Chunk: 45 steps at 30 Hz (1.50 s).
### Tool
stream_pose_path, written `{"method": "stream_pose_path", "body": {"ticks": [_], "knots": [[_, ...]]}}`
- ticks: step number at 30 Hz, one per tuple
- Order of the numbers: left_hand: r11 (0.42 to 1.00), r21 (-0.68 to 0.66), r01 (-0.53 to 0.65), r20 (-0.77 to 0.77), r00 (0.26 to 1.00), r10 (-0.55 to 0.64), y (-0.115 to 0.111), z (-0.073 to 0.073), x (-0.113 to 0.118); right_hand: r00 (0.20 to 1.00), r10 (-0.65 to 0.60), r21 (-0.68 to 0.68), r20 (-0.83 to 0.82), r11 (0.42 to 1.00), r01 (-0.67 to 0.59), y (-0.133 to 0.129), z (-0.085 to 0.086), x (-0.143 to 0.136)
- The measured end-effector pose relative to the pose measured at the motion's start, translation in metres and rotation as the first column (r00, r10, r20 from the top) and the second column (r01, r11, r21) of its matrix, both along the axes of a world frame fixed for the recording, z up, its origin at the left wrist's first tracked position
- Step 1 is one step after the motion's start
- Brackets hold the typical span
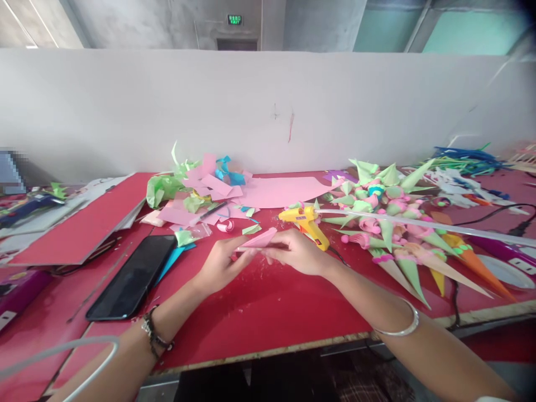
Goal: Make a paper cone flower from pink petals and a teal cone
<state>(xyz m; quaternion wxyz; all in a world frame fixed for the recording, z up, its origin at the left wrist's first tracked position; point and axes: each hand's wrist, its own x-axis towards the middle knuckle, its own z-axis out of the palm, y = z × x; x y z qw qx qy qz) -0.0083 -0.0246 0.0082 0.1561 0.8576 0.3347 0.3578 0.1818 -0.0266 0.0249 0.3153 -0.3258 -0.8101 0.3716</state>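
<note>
A small folded piece of pink paper (258, 240) is held over the red table between my two hands. My left hand (224, 261) pinches its left end, and my right hand (298, 252) grips the right end with bent fingers. Just behind my right hand lies a yellow hot glue gun (307, 223), with a long clear glue stick (393, 222) sticking out of its back. Beyond my hands are a green paper scrap (251, 229) and a large pink sheet (280, 191). My fingers hide part of the folded paper.
Left of my hands lies a black phone (132, 277). Pink, green and blue paper scraps (213, 184) pile up behind it. Several paper cones (408, 271) with pink trim crowd the right side. A white partition (268, 111) stands along the table's back.
</note>
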Motion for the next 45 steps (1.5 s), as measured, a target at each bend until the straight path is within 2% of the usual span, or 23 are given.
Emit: {"method": "stream_pose_path", "body": {"ticks": [4,8,15,20,23,27,31,38,42,45], "knots": [[0.999,-0.026,-0.025,0.055,0.998,0.026,0.000,0.000,0.001,1.000,-0.002,-0.031,-0.031,1.000,0.001,0.000,-0.002,0.000],[0.995,-0.099,-0.012,0.038,0.999,0.016,0.000,-0.002,0.001,0.999,-0.027,-0.023,-0.038,0.999,0.026,-0.002,-0.001,-0.002],[0.991,-0.131,0.040,0.054,0.998,-0.033,-0.001,0.000,0.000,0.998,-0.022,-0.056,0.054,0.998,0.025,-0.005,0.002,-0.003],[0.983,-0.173,0.056,0.091,0.995,-0.041,-0.001,0.001,0.002,0.998,-0.014,0.056,0.059,0.998,0.010,-0.003,-0.001,-0.001],[0.967,-0.249,0.059,0.122,0.992,-0.029,-0.001,0.000,0.004,0.997,-0.035,0.109,0.069,0.994,0.027,-0.004,-0.001,-0.002],[0.919,-0.381,0.099,0.224,0.975,-0.013,0.000,-0.005,0.006,0.991,-0.079,0.212,0.112,0.976,0.054,-0.004,-0.001,-0.004],[0.886,-0.451,0.110,0.283,0.959,0.025,0.002,-0.008,0.008,0.985,-0.105,0.317,0.137,0.947,0.057,-0.005,-0.004,-0.006],[0.809,-0.554,0.194,0.348,0.937,0.013,0.001,-0.002,0.011,0.933,-0.220,0.404,0.284,0.910,0.092,-0.007,-0.008,-0.008],[0.839,-0.519,0.163,0.291,0.957,-0.005,0.003,-0.002,0.009,0.918,-0.259,0.396,0.299,0.909,0.127,-0.007,-0.006,-0.008],[0.873,-0.473,0.119,0.200,0.979,-0.025,0.004,-0.003,0.006,0.924,-0.240,0.359,0.298,0.925,0.125,-0.007,-0.004,-0.008]]}}
